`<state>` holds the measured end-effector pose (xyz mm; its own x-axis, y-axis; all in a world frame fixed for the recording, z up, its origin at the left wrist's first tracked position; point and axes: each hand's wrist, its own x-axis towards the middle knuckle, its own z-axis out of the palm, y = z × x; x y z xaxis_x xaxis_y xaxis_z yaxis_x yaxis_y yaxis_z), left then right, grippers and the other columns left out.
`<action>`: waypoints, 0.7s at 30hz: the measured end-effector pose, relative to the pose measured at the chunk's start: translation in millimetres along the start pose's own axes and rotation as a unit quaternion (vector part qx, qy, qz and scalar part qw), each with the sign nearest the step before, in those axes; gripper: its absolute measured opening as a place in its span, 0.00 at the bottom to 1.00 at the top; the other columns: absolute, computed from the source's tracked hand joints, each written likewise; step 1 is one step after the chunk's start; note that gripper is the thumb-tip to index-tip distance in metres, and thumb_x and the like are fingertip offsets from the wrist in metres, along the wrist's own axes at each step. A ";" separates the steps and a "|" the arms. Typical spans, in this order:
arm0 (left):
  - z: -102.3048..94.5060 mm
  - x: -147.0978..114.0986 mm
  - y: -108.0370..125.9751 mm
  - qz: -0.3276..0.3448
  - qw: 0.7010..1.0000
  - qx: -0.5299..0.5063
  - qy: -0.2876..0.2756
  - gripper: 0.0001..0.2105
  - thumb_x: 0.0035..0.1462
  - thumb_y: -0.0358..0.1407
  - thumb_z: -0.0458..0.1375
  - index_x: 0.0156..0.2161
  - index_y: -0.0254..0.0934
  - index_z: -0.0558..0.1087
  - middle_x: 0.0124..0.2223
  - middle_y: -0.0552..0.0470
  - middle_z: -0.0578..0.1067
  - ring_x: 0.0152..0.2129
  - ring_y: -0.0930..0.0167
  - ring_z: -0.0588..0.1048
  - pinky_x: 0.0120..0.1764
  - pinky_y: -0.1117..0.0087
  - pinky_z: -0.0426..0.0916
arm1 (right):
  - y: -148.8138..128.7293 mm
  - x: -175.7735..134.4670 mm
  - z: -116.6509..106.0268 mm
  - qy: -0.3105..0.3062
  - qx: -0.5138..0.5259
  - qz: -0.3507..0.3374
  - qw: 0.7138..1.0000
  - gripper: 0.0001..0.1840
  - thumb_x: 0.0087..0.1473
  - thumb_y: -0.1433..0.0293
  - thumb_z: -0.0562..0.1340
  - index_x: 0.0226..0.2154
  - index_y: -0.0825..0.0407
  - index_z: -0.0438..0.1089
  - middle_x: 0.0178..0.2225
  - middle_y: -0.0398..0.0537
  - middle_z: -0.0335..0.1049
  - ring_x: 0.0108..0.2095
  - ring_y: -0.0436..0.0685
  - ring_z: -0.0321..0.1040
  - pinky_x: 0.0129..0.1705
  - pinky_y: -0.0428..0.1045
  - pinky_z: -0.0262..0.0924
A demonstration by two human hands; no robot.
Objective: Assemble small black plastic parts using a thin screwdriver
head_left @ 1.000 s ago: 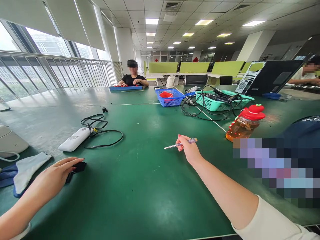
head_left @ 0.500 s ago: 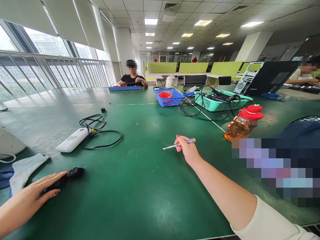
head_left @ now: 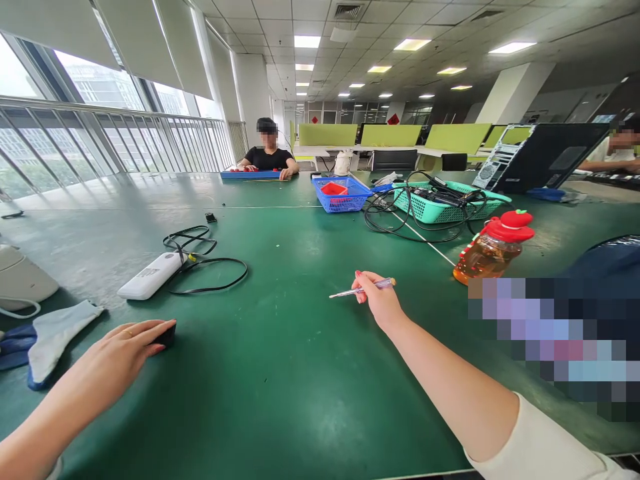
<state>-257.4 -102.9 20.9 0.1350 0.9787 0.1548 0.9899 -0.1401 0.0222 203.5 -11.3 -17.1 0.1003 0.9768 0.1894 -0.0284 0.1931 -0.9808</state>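
My right hand (head_left: 381,303) grips a slim screwdriver (head_left: 343,293) with a clear handle, held nearly level above the green tabletop, its thin tip pointing left. Lower left, my left hand (head_left: 117,353) curls over a small black object (head_left: 170,335); only one end of it shows past the fingertips, the rest being covered by the hand. Beside that wrist lies a blue and white glove (head_left: 63,340). Just beyond the left hand is a white power bank (head_left: 151,276) with a looped black cable (head_left: 220,291).
Toward the back stand a blue basket (head_left: 345,208) with a red item inside and a green basket (head_left: 425,212) of tangled cables. A red-lidded bottle (head_left: 493,257) stands to the right, before a black computer case (head_left: 550,160). A person (head_left: 270,157) sits across the table, another at far right.
My left hand has slid forward and to the right, and its fingers now cover most of the black object. The right hand keeps its hold. The person opposite has lowered one hand to the table.
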 end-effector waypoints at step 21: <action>2.8 1.0 -26.7 -0.068 0.997 -0.025 -0.019 0.29 0.50 0.56 0.51 0.52 0.43 0.75 0.50 0.49 0.79 0.44 0.57 0.78 0.46 0.59 0.72 | 2.1 -0.4 -1.4 -0.018 -0.010 0.000 1.000 0.24 0.51 0.50 0.63 0.17 0.51 0.68 0.13 0.39 0.57 0.18 0.49 0.55 0.23 0.47 0.52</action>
<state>-283.5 -97.8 17.8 0.0015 0.9940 0.1091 0.9959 -0.0114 0.0903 204.8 -11.4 -19.4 0.0645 0.9795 0.1909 -0.0091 0.1919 -0.9814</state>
